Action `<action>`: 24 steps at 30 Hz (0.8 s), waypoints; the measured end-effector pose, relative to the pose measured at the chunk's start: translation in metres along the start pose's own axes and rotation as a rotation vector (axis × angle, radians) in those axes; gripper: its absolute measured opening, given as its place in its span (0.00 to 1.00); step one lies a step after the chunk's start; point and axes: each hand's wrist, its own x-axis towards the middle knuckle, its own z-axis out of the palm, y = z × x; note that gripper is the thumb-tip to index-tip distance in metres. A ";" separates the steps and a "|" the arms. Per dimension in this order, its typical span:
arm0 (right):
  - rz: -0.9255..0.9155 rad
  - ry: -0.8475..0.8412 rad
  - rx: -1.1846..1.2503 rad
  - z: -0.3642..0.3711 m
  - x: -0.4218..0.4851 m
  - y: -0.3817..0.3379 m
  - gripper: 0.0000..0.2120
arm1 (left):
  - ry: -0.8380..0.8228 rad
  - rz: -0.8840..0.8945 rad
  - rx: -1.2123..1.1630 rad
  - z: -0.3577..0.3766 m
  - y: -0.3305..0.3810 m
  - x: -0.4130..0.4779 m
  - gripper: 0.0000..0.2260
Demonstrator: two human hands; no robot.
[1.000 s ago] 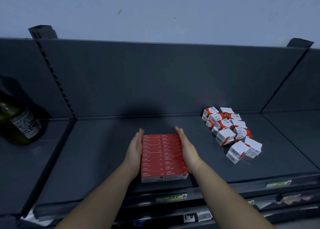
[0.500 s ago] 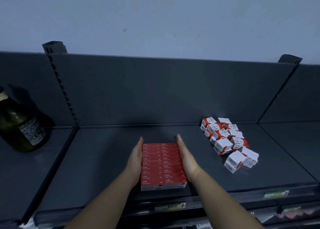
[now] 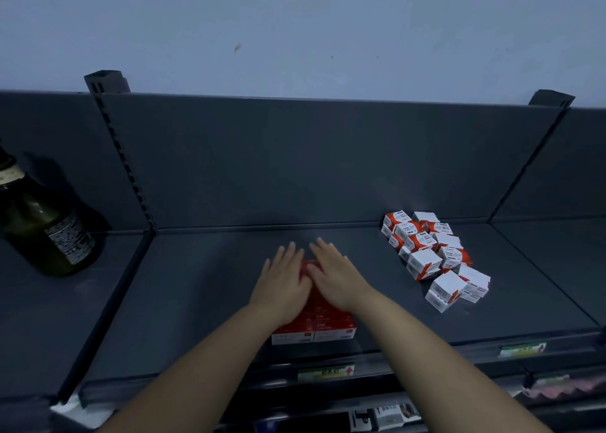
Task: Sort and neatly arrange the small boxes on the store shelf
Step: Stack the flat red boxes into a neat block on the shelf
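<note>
Clerk: Hands lie flat and close together, fingers straight. The left hand (image 3: 282, 285) and right hand (image 3: 337, 278) press down on top of the block of flat red cardboard boxes (image 3: 314, 329), low in the centre of the frame. Neither hand grips anything.

Checker: Where is the risk?

Clerk: That block sits near the front lip of the dark grey metal shelf (image 3: 213, 285). A push that drags toward me could, I judge, slide the front row over the edge or skew the rows.

Checker: And the room?

Clerk: Bare shelf runs left of the block and behind it to the grey back panel (image 3: 295, 163). Right of centre, the jumble of small white-and-red cardboard boxes (image 3: 433, 255) lies well apart, unsorted; a wide sweep could scatter it. The dark green glass bottle (image 3: 49, 232) stands at far left, in the next bay.
</note>
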 end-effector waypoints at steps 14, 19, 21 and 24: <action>0.022 -0.082 -0.320 0.029 -0.010 0.012 0.27 | -0.078 0.027 0.179 0.020 -0.010 -0.003 0.27; 0.039 -0.079 -0.193 0.025 -0.011 0.008 0.26 | -0.057 0.045 0.113 0.019 -0.011 -0.003 0.27; 0.039 -0.079 -0.079 0.020 -0.014 0.009 0.25 | -0.061 0.058 0.041 0.015 -0.014 -0.003 0.26; -0.051 -0.162 -0.004 0.001 -0.023 0.013 0.29 | -0.142 0.123 0.007 0.000 -0.028 -0.008 0.32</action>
